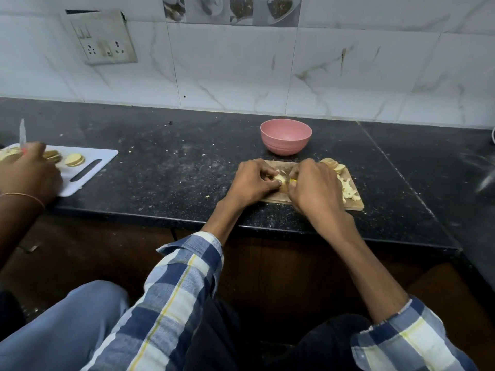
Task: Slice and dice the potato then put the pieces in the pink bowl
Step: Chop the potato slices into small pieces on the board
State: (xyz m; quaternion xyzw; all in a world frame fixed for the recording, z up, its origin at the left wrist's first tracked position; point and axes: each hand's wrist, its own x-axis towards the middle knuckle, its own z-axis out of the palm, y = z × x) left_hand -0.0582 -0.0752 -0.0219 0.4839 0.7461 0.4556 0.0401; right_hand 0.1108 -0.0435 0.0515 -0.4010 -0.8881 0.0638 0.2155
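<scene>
On a wooden cutting board [356, 203] near the counter's front edge, my left hand [254, 183] pinches a pale potato piece [280, 178] with curled fingers. My right hand [313, 188] is curled round a knife whose yellow handle [293, 180] barely shows; the blade is hidden. A few round potato slices [333, 165] lie at the board's far right corner, and a heap of diced pieces [348, 190] runs along its right side. The pink bowl [286, 136] stands just behind the board, its inside hidden.
At the left, another person's hand [29, 170] holds a knife [22, 135] over a white cutting board [88, 172] with potato slices [75, 159]. The black counter [174, 162] carries scattered scraps. A tiled wall with a socket panel [103, 38] rises behind.
</scene>
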